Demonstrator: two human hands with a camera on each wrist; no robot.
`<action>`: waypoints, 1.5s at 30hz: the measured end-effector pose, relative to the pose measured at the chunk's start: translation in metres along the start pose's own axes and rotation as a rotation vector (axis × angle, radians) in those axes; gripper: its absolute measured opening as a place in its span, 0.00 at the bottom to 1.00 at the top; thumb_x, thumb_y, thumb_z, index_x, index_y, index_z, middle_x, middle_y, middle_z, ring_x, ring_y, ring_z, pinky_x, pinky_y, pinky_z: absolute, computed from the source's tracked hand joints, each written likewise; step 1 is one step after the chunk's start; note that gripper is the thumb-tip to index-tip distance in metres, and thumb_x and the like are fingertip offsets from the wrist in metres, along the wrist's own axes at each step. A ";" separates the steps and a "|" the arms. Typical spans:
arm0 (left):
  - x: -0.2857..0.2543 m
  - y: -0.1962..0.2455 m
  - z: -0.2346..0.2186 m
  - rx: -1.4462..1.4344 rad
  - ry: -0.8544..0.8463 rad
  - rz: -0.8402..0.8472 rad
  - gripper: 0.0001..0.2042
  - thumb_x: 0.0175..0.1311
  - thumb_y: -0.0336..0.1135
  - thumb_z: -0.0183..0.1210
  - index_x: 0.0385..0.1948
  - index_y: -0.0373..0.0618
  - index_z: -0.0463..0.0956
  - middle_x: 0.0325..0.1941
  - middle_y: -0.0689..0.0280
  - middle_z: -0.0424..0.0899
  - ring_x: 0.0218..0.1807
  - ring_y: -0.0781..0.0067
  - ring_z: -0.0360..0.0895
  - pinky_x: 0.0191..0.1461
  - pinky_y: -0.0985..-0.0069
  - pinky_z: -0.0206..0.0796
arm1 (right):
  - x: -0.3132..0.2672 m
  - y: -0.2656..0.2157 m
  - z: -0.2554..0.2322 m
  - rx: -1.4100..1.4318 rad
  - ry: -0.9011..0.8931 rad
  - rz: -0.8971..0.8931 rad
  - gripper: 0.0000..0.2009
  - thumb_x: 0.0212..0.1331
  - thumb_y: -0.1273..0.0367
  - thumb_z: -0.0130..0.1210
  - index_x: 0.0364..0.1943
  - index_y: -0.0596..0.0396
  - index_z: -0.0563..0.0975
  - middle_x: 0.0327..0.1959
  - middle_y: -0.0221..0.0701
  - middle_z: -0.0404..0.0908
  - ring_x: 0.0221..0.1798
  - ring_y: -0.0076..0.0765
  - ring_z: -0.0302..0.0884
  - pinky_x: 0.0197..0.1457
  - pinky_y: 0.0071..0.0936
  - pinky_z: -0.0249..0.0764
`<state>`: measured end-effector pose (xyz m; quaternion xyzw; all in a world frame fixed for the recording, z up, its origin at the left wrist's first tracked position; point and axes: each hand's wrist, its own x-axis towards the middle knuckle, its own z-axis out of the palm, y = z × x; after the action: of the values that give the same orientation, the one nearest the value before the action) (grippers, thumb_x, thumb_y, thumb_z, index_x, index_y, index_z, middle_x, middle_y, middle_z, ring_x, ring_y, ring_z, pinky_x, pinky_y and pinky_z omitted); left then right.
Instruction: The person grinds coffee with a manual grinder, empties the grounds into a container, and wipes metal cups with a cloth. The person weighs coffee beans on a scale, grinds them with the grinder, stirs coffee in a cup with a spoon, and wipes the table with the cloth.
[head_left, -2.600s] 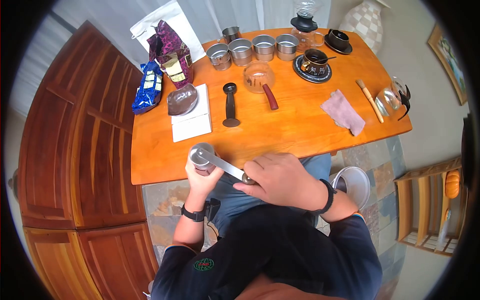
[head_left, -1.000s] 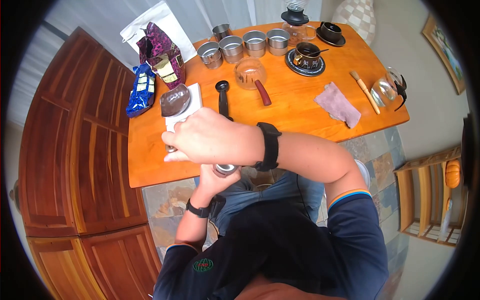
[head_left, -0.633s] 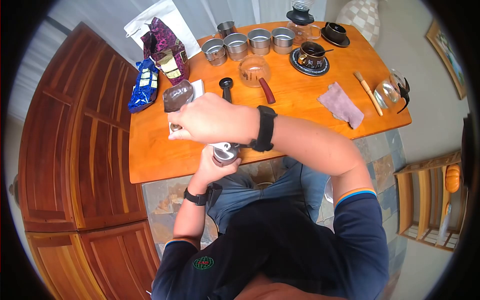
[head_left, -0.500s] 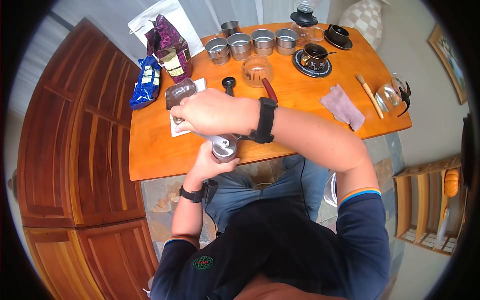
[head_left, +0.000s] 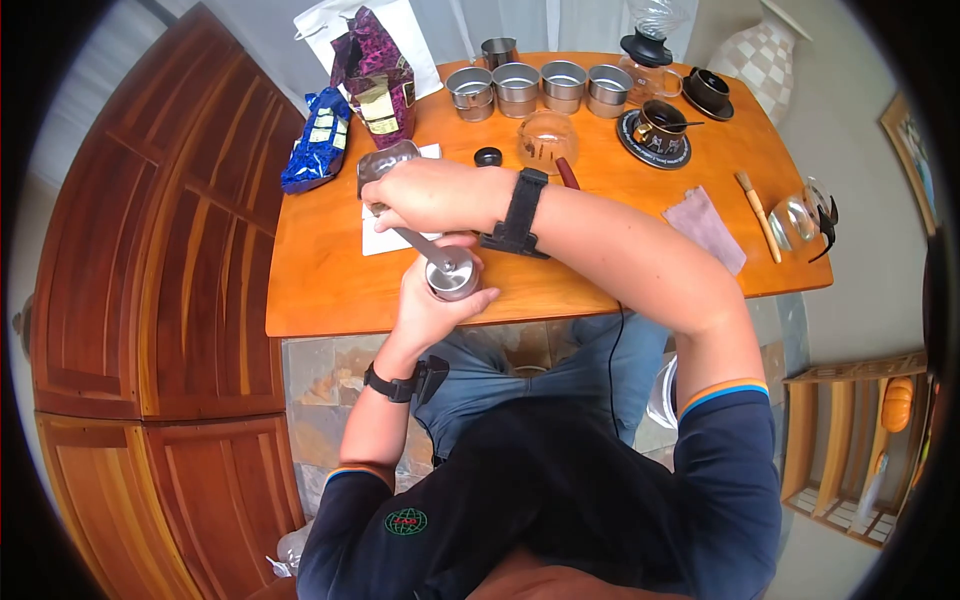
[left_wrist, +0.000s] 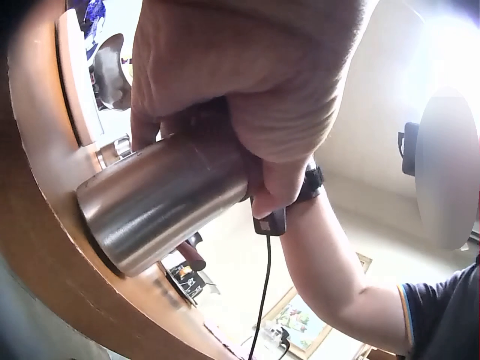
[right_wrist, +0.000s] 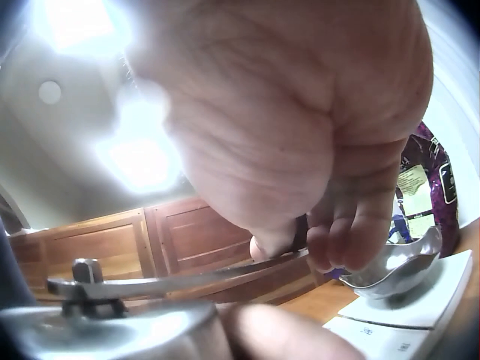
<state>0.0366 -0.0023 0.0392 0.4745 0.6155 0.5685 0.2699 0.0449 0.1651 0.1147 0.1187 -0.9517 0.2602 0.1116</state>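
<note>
A steel hand grinder [head_left: 452, 274] stands upright near the table's front edge, gripped round its body by my left hand [head_left: 432, 305]. In the left wrist view its cylinder [left_wrist: 165, 199] shows below the fingers, its base at the table edge. A flat crank arm [head_left: 425, 246] runs from the grinder's top toward the back left. My right hand [head_left: 435, 195] pinches the knob at the crank's far end; in the right wrist view the fingers [right_wrist: 349, 232] curl round it and mostly hide it. Just beyond are a dark shiny dish [head_left: 385, 158] and a white scale [head_left: 380, 238].
Blue [head_left: 318, 140] and purple [head_left: 375, 85] bags stand back left. Several steel cups [head_left: 516, 90] line the back, with a glass pot [head_left: 547, 140] before them. A cup on a saucer [head_left: 655, 150], pink cloth [head_left: 705, 228], brush [head_left: 760, 218] and glass kettle [head_left: 795, 222] lie rightward.
The right hand has swung from the grinder's right side to its back left, turning the crank. Both hands and the grinder have moved a little farther over the table.
</note>
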 end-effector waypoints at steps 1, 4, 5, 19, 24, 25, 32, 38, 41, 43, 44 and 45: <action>0.001 -0.001 -0.001 -0.030 -0.005 -0.049 0.21 0.49 0.23 0.71 0.46 0.40 0.74 0.43 0.67 0.83 0.45 0.76 0.81 0.52 0.75 0.73 | 0.000 0.003 -0.001 -0.011 0.004 0.001 0.14 0.65 0.61 0.58 0.44 0.58 0.79 0.35 0.45 0.84 0.41 0.55 0.83 0.45 0.47 0.76; 0.004 -0.009 -0.008 -0.079 -0.039 -0.004 0.19 0.49 0.22 0.69 0.45 0.40 0.75 0.42 0.67 0.83 0.44 0.77 0.80 0.51 0.75 0.73 | -0.002 0.009 -0.004 -0.023 0.027 0.014 0.13 0.64 0.60 0.58 0.42 0.56 0.80 0.32 0.44 0.84 0.40 0.55 0.83 0.44 0.47 0.75; 0.004 -0.009 -0.009 -0.084 -0.026 0.000 0.19 0.49 0.22 0.69 0.45 0.40 0.75 0.42 0.67 0.83 0.44 0.77 0.80 0.51 0.75 0.73 | -0.004 0.011 -0.006 -0.028 0.029 0.038 0.13 0.65 0.60 0.58 0.42 0.56 0.80 0.32 0.45 0.83 0.40 0.55 0.82 0.43 0.47 0.75; 0.004 -0.011 -0.016 -0.150 -0.106 -0.038 0.18 0.47 0.20 0.67 0.41 0.42 0.75 0.38 0.69 0.83 0.41 0.82 0.78 0.47 0.79 0.72 | -0.050 0.007 -0.038 -0.117 0.049 0.178 0.14 0.67 0.63 0.56 0.47 0.58 0.79 0.41 0.47 0.84 0.46 0.57 0.81 0.48 0.45 0.77; 0.005 -0.015 -0.019 -0.203 -0.139 -0.042 0.18 0.47 0.21 0.67 0.42 0.42 0.75 0.39 0.69 0.83 0.42 0.82 0.78 0.48 0.79 0.72 | -0.082 0.000 -0.044 -0.168 0.073 0.221 0.12 0.66 0.63 0.57 0.42 0.58 0.79 0.37 0.45 0.84 0.44 0.56 0.82 0.46 0.48 0.75; 0.005 -0.017 -0.019 -0.200 -0.155 -0.021 0.18 0.47 0.21 0.68 0.43 0.41 0.75 0.40 0.69 0.83 0.42 0.82 0.78 0.48 0.79 0.72 | -0.088 -0.003 -0.045 -0.187 0.102 0.212 0.11 0.66 0.63 0.57 0.42 0.58 0.79 0.36 0.45 0.84 0.43 0.56 0.81 0.45 0.48 0.75; 0.004 -0.018 -0.020 -0.214 -0.149 -0.034 0.20 0.48 0.22 0.68 0.46 0.41 0.75 0.41 0.69 0.83 0.43 0.83 0.79 0.49 0.79 0.72 | -0.125 -0.027 -0.046 -0.271 0.122 0.252 0.10 0.66 0.65 0.58 0.42 0.58 0.77 0.34 0.45 0.82 0.40 0.55 0.80 0.42 0.47 0.74; 0.005 -0.016 -0.022 -0.246 -0.158 -0.031 0.20 0.49 0.22 0.68 0.46 0.40 0.75 0.41 0.70 0.83 0.41 0.85 0.78 0.48 0.81 0.72 | -0.144 -0.052 -0.051 -0.315 0.070 0.233 0.10 0.63 0.64 0.60 0.41 0.56 0.78 0.33 0.41 0.81 0.40 0.51 0.78 0.43 0.44 0.75; 0.005 -0.015 -0.022 -0.212 -0.142 -0.011 0.19 0.49 0.22 0.68 0.45 0.41 0.76 0.39 0.71 0.82 0.40 0.86 0.77 0.46 0.82 0.71 | -0.153 -0.063 -0.049 -0.321 0.046 0.228 0.11 0.62 0.64 0.61 0.40 0.56 0.77 0.32 0.40 0.80 0.39 0.50 0.78 0.43 0.44 0.75; 0.004 -0.013 -0.022 -0.214 -0.145 -0.028 0.18 0.49 0.22 0.68 0.44 0.41 0.76 0.38 0.72 0.81 0.40 0.86 0.76 0.46 0.82 0.71 | -0.160 -0.068 -0.046 -0.351 0.025 0.193 0.12 0.62 0.64 0.61 0.43 0.55 0.77 0.31 0.39 0.79 0.38 0.49 0.78 0.41 0.42 0.75; 0.003 -0.013 -0.022 -0.217 -0.151 -0.047 0.18 0.49 0.22 0.68 0.43 0.42 0.76 0.37 0.72 0.80 0.39 0.86 0.76 0.46 0.82 0.71 | -0.163 -0.072 -0.044 -0.352 0.025 0.190 0.12 0.62 0.64 0.61 0.43 0.55 0.77 0.31 0.39 0.79 0.38 0.49 0.78 0.41 0.42 0.75; 0.003 -0.011 -0.022 -0.217 -0.147 -0.045 0.18 0.49 0.22 0.68 0.43 0.42 0.76 0.37 0.72 0.80 0.39 0.86 0.76 0.46 0.82 0.71 | -0.166 -0.076 -0.042 -0.386 0.020 0.181 0.12 0.62 0.65 0.62 0.44 0.55 0.76 0.30 0.39 0.78 0.37 0.48 0.78 0.40 0.41 0.75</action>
<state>0.0129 -0.0079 0.0335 0.4690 0.5394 0.5894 0.3765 0.2294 0.1511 0.1397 0.0068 -0.9895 0.0833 0.1180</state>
